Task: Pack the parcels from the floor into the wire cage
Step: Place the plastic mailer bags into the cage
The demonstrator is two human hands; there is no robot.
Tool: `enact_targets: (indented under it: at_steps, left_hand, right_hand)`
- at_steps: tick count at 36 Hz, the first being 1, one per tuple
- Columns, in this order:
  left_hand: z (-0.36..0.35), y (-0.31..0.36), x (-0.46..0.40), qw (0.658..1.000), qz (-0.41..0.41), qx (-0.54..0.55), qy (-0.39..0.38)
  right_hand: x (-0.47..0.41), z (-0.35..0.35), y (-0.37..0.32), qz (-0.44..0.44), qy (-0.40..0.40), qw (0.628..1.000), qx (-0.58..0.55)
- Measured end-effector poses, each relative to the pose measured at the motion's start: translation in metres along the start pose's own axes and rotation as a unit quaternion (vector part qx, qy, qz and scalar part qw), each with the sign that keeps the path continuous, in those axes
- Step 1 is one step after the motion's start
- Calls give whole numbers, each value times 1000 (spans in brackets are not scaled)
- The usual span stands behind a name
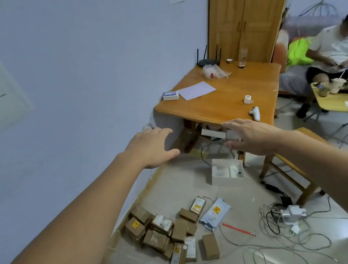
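Several small brown cardboard parcels [163, 233] lie heaped on the floor near the wall, with a blue-white poly mailer [215, 213] beside them and one brown box [210, 246] a little apart. Both my arms stretch forward high above the pile. My left hand [152, 147] is held out with straight fingers and holds nothing. My right hand [252, 135] is likewise spread and empty. No wire cage shows in this view.
A wooden table [220, 98] stands ahead against the wall, with a router, paper and small items on it. An open white box [226, 171] sits under it. Tangled cables and chargers [288, 216] cover the floor right. A person sits at far right.
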State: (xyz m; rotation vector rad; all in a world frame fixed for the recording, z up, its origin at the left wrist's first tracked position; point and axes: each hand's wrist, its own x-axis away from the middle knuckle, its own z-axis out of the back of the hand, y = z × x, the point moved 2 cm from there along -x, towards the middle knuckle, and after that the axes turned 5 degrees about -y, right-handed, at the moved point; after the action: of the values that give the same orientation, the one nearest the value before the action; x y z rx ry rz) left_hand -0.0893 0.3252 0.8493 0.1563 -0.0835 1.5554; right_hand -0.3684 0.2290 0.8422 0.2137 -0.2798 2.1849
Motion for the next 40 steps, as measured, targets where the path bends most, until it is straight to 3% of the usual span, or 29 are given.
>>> enact_targets:
  at_steps: [12, 20, 27, 40]
  left_hand:
    - [-14, 3, -126, 997, 69, 25, -29]
    - [-43, -20, -161, 987, 143, 55, -48]
    - [-90, -62, -189, 972, 195, 67, -110]
    - [-236, -62, -296, 961, 168, 86, -203]
  right_hand:
    - [-137, 19, 74, 77, -38, 996, 24]
    - [-241, 13, 86, 151, -66, 985, 44]
    - [-315, -40, 90, 177, -137, 973, 51]
    - [-394, -176, 166, 126, -222, 966, 37]
